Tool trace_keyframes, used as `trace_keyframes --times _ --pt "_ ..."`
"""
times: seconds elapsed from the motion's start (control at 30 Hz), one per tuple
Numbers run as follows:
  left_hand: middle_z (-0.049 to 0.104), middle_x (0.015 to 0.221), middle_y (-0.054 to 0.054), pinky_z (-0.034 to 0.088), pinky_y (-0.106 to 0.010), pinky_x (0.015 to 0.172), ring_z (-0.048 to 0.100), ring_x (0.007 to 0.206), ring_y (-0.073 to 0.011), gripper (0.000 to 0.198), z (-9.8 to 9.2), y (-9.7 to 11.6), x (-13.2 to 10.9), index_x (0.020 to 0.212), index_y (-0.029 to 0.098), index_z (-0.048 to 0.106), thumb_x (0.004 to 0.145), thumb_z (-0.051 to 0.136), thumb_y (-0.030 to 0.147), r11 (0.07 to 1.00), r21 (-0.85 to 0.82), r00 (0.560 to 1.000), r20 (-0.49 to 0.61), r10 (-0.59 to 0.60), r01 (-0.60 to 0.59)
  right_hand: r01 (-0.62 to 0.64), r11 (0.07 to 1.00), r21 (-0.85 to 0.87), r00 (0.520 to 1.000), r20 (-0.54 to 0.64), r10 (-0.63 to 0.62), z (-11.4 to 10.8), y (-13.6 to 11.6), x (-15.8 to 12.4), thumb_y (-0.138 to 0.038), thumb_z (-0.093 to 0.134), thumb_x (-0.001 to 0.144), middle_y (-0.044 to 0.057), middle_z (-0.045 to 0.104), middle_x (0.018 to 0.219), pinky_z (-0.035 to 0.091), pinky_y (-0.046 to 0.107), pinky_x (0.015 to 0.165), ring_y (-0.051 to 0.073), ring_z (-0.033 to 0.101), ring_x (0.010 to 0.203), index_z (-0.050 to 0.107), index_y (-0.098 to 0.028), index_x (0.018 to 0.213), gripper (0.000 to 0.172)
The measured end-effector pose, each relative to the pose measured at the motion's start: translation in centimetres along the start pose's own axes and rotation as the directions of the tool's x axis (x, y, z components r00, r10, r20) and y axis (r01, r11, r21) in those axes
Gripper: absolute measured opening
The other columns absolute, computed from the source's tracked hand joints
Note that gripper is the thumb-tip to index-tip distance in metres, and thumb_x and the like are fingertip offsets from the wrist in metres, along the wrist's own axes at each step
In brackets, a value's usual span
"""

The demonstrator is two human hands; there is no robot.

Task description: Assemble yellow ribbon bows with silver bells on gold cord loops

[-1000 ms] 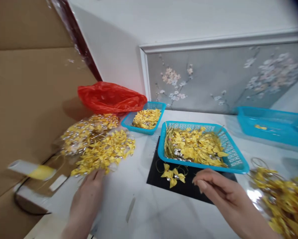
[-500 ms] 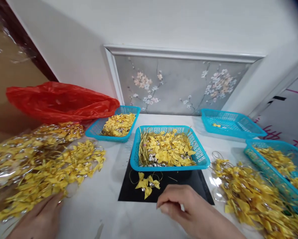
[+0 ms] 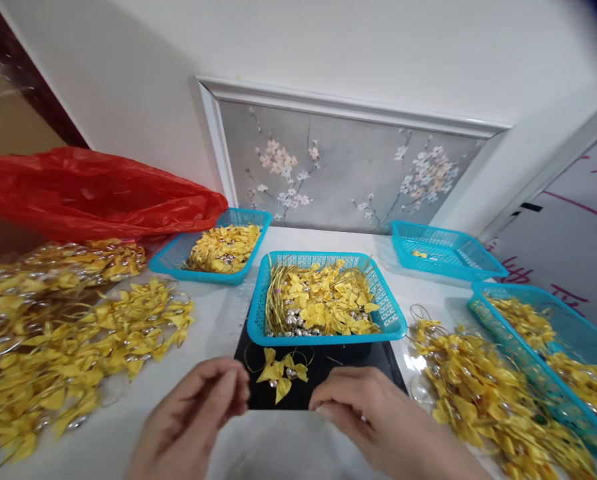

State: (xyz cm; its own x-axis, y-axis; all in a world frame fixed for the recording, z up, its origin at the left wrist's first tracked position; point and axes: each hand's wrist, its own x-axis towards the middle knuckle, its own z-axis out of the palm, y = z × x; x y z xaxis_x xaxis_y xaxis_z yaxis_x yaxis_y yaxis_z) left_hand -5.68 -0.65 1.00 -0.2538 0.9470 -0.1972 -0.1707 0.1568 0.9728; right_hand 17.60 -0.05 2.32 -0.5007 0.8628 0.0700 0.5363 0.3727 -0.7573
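Observation:
A small cluster of yellow ribbon bows [image 3: 278,371] with silver bells and a gold cord loop lies on a black mat [image 3: 348,357]. My left hand [image 3: 193,417] hovers at the mat's front left corner, fingers curled and pinched together. At the mat's front edge is my right hand [image 3: 366,417], fingers bent with the tips at the edge. I cannot make out anything in either hand. Just behind the mat stands a blue basket [image 3: 323,339] heaped with bows and bells.
Loose bows are piled at the left [image 3: 83,340] and at the right [image 3: 478,393]. A red plastic bag [image 3: 93,193] lies back left by a second basket [image 3: 176,257] of bows. Two more blue baskets [image 3: 446,267] [image 3: 573,327] stand on the right.
The view has swung right. My left hand left the bow pile at the left and came in to the mat's front corner. My right hand stayed by the mat's front edge.

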Motion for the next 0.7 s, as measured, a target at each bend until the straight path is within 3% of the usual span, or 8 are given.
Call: trace_keyframes --times 0.1,0.23,0.47,0.57,0.7 --pt "0.066 0.075 0.001 0.048 -0.023 0.064 0.055 0.069 -0.0147 0.021 2.7 -0.2 -0.3 0.087 0.024 0.071 0.075 0.076 0.041 0.983 -0.053 0.954 0.256 -0.157 0.176 -0.076 0.993 -0.087 0.98 -0.189 0.058 -1.5 1.2 0.7 -0.018 0.047 0.094 0.001 0.071 0.079 0.047 0.024 0.066 0.016 0.066 0.073 0.069 -0.021 0.087 0.023" --pt "0.065 0.074 0.0 0.046 -0.022 0.065 0.054 0.069 -0.0137 0.023 4.1 -0.4 -0.3 0.088 0.024 0.071 0.075 0.076 0.042 0.961 -0.06 0.893 0.39 -0.225 0.269 -0.294 0.912 -0.286 0.907 -0.385 0.172 -3.5 3.7 2.9 -0.017 0.047 0.092 0.006 0.072 0.092 0.047 0.03 0.074 0.021 0.067 0.082 0.07 -0.02 0.091 0.023" --pt "0.064 0.071 0.001 0.043 -0.021 0.062 0.053 0.063 -0.0109 0.028 5.0 -1.9 0.8 0.08 0.02 0.071 0.073 0.076 0.047 0.954 -0.026 0.844 0.474 -0.251 0.299 -0.4 0.86 -0.316 0.887 -0.369 0.276 -3.6 6.8 6.4 -0.012 0.061 0.079 0.008 0.075 0.082 0.045 0.031 0.067 0.025 0.069 0.077 0.073 -0.021 0.087 0.017" --pt "0.062 0.068 0.001 0.042 -0.022 0.061 0.051 0.062 -0.0108 0.029 4.9 -2.1 0.8 0.079 0.019 0.07 0.076 0.073 0.048 0.973 0.013 0.848 0.487 -0.207 0.23 -0.378 0.886 -0.271 0.892 -0.362 0.27 -3.5 6.9 6.6 -0.01 0.058 0.077 0.006 0.074 0.073 0.044 0.031 0.065 0.025 0.069 0.073 0.072 -0.021 0.078 0.018" --pt "0.062 0.066 0.002 0.042 -0.022 0.062 0.052 0.063 -0.0111 0.029 4.6 -2.3 0.6 0.078 0.018 0.07 0.076 0.073 0.047 0.983 0.049 0.85 0.496 -0.179 0.178 -0.304 0.941 -0.146 0.887 -0.404 0.224 -3.9 6.0 5.8 -0.018 0.053 0.084 0.004 0.073 0.08 0.045 0.03 0.069 0.021 0.066 0.075 0.069 -0.021 0.079 0.018"
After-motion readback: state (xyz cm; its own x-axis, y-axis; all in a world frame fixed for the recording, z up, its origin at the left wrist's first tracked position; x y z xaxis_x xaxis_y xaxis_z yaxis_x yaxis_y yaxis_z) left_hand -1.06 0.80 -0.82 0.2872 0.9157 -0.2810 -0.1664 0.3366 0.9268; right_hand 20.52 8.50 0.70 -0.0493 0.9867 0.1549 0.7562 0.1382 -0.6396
